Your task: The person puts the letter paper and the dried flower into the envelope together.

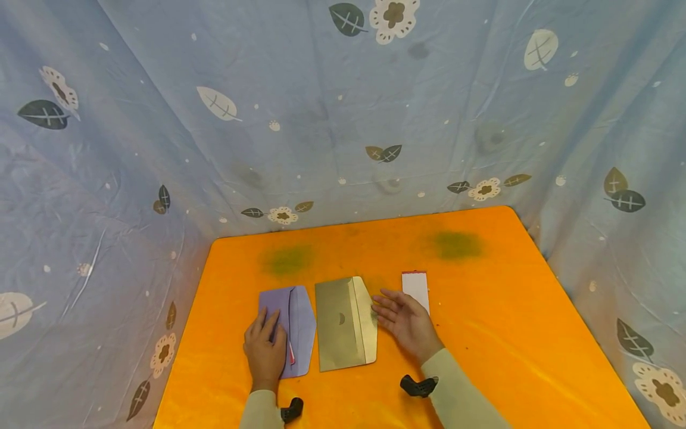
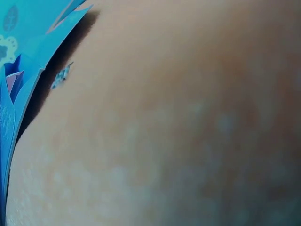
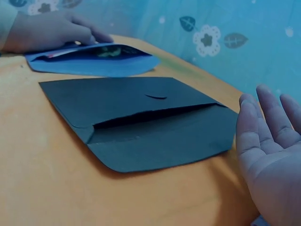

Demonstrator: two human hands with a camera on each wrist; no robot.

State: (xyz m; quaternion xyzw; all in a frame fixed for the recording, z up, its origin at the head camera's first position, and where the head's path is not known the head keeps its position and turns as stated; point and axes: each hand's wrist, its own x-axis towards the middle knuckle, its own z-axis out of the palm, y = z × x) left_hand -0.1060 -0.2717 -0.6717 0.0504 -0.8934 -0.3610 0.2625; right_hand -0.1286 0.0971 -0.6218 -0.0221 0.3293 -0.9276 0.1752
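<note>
My left hand (image 1: 264, 351) lies flat on the purple envelope (image 1: 297, 325), fingers straight and together, pressing it to the orange counter (image 1: 498, 333); the flap is open toward the right, and a thin red and white edge of something shows at its mouth, near my palm; the left wrist view is too close and blurred to add anything. My right hand (image 1: 407, 322) hovers just beside the gold envelope (image 1: 343, 325), palm turned partly up, fingers (image 3: 270, 117) spread and relaxed, holding nothing; whether the fingertips touch the flap edge I cannot tell. The gold envelope lies between the two hands, flat, its flap open toward my right hand, its pocket gaping a little in the right wrist view. A white slip with a red top edge (image 1: 415, 289) lies behind my right hand, partly hidden by it; patterned blue cloth (image 1: 343, 119) hangs all round the counter.

As I judge it, the risks are small but real: the gold envelope is pinned by nothing, so a push at the flap could slide it into the purple one; my left hand bears on only part of the purple envelope, so a shift of my palm could drag the insert out or crease the paper; the white slip sits where my sleeve could sweep it off unseen.
</note>
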